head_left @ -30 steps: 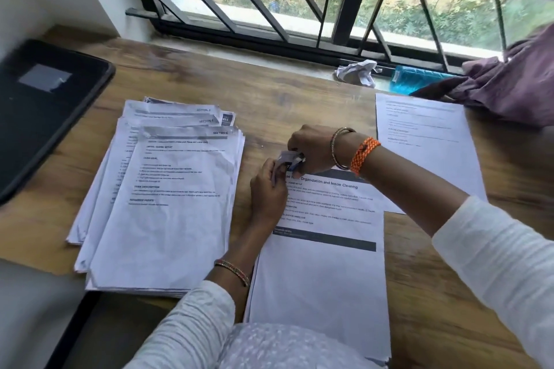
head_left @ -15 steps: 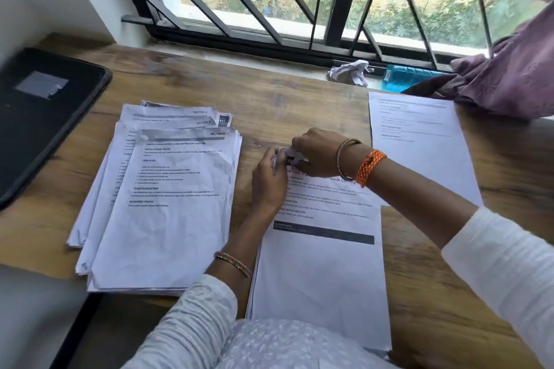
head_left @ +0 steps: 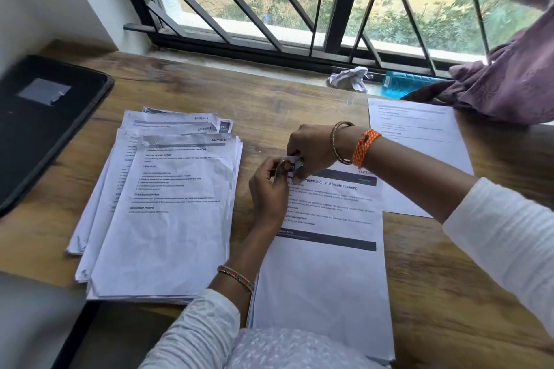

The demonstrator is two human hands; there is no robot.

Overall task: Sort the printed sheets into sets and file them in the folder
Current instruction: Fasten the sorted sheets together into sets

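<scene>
A thick, fanned stack of printed sheets [head_left: 162,213] lies on the wooden table at the left. A thinner set of sheets [head_left: 326,263] lies in front of me, its top left corner curled up. My left hand [head_left: 269,192] and my right hand [head_left: 311,150] both pinch that curled corner [head_left: 292,166]; what else is between the fingers is hidden. A single sheet [head_left: 419,141] lies further right, partly under my right forearm. The black folder [head_left: 42,123] lies shut at the far left of the table.
The wooden table [head_left: 269,105] ends at a barred window. On the sill sit a crumpled paper [head_left: 349,78] and a blue object [head_left: 404,87]. A purple cloth [head_left: 509,81] drapes onto the table's far right corner.
Both hands stay at the set's top left corner, and the corner has been lifted and curled a little more. The camera has shifted slightly.
</scene>
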